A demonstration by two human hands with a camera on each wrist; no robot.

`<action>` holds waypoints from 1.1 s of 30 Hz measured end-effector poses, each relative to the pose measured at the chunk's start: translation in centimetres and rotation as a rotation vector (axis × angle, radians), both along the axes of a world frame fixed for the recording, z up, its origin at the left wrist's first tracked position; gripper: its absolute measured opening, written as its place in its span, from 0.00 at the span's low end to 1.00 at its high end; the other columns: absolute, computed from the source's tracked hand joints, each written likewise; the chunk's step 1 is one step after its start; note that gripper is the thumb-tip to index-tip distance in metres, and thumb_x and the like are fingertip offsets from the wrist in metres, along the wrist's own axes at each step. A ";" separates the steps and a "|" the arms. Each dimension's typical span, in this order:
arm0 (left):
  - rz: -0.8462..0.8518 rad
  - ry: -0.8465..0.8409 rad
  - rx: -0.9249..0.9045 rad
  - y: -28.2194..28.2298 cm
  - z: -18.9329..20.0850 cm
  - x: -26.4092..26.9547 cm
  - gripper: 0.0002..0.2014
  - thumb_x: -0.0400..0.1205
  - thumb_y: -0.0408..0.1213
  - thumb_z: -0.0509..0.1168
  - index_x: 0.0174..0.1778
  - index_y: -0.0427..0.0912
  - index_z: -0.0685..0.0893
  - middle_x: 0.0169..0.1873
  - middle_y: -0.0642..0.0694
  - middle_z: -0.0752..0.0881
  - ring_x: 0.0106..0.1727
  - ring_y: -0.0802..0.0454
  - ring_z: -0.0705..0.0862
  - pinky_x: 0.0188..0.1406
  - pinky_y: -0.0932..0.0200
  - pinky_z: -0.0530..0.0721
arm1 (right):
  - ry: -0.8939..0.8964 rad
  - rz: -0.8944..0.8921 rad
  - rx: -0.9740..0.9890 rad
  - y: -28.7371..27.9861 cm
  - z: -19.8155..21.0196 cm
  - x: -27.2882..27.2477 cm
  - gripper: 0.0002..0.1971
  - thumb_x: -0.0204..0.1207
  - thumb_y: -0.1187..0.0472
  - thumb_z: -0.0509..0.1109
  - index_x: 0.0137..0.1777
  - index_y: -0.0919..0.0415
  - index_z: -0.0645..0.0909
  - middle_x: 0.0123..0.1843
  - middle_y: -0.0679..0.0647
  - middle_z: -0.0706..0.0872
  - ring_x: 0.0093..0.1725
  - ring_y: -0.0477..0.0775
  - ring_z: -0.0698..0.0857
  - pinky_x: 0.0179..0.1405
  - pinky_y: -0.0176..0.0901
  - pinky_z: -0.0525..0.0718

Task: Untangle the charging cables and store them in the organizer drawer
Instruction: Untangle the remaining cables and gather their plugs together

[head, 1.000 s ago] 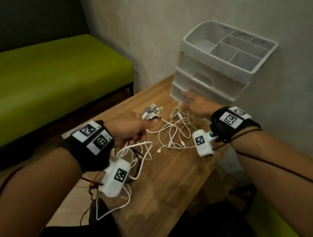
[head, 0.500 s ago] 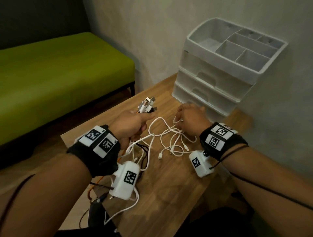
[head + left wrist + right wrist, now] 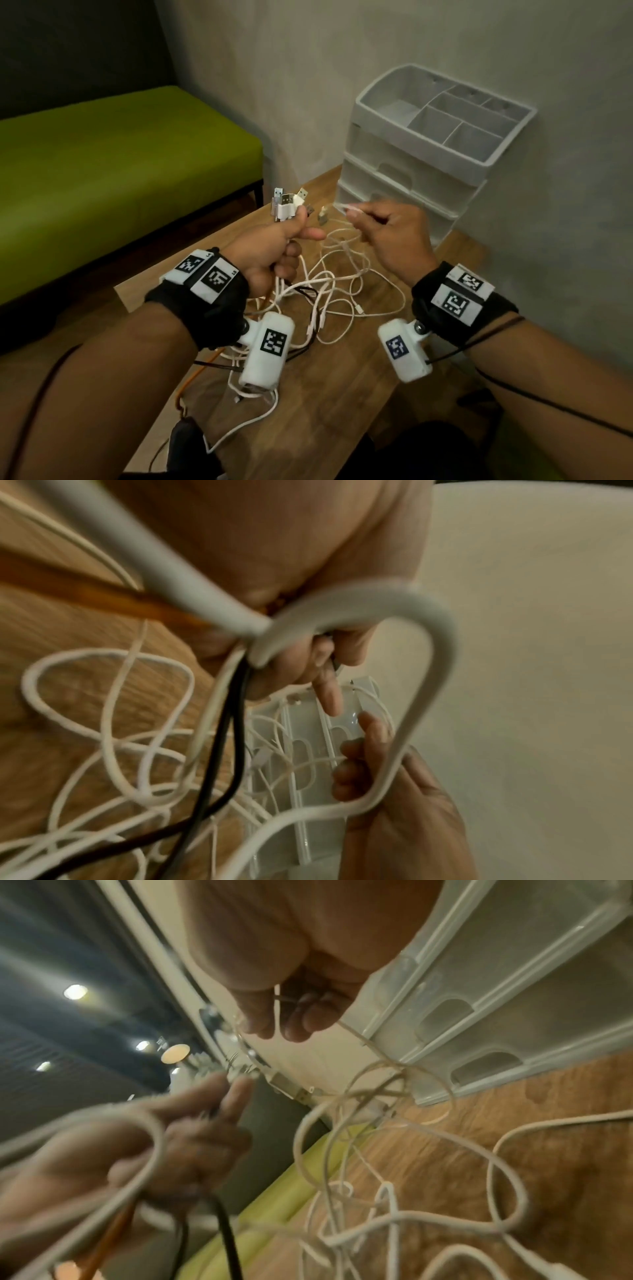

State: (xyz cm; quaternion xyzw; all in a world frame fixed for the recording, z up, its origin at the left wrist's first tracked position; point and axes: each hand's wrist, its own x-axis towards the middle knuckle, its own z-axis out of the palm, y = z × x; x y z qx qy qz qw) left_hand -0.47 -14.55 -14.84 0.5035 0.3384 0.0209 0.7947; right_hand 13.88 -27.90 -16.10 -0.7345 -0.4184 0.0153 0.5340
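White tangled charging cables [image 3: 335,291]: heaped mid-table on wooden tabletop [image 3: 342,394] | left hand [image 3: 274,246]: fingers clenched round bundle of USB plug ends [image 3: 286,207], raised | right hand [image 3: 394,236]: pinches one thin white cable [image 3: 337,205] near its plug | white plastic drawer organizer [image 3: 428,150]: far right, drawers closed | green bench [image 3: 120,164]: far left.

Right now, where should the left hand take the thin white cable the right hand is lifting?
Probably at its plug end, from the left: it hangs free between the right hand and left hand, clear of the tangled loops below.
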 end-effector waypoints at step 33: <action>0.134 -0.129 0.111 0.2 -0.3 -0.4 0.16 0.84 0.43 0.65 0.32 0.49 0.68 0.20 0.51 0.65 0.23 0.55 0.65 0.21 0.62 0.65 | 0.149 -0.150 -0.681 -0.2 -0.6 3.6 0.13 0.83 0.55 0.62 0.53 0.60 0.87 0.50 0.59 0.86 0.50 0.60 0.84 0.50 0.49 0.81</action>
